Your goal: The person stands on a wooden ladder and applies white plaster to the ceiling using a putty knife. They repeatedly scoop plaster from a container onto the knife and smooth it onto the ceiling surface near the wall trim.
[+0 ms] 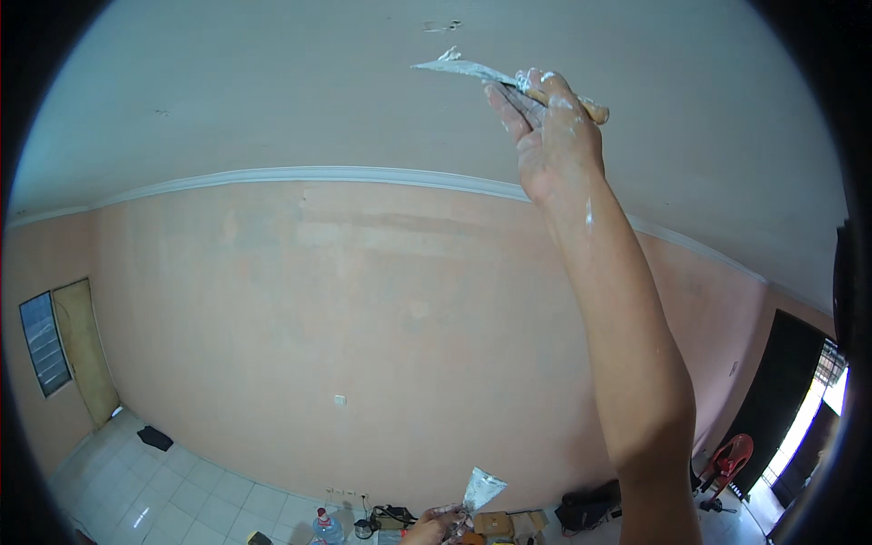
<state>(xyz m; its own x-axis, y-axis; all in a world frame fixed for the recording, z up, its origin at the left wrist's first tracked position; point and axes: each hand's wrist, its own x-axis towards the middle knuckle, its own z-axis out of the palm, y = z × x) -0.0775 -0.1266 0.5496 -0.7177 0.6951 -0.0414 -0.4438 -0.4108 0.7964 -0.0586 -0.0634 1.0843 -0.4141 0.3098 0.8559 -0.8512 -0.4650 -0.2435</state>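
Note:
My right hand (561, 136) is raised toward the pale ceiling (300, 82), closed around the wooden handle of a putty knife (468, 69). A dab of white putty sits on the blade, close to a rough, chipped spot (442, 26) in the ceiling. White smears mark the fingers and wrist. Low in the picture, my left hand (434, 527) grips a second, broad putty knife (483, 489) with a whitish, triangular blade pointing up. Its handle is mostly hidden by the fingers.
Below stand a large water bottle (327, 527), cardboard boxes (495, 524) and a black bag (586, 510) on a tiled floor (200, 495). A red plastic chair (729, 459) is by the doorway at right. White moulding (363, 174) tops the pinkish wall (272, 318).

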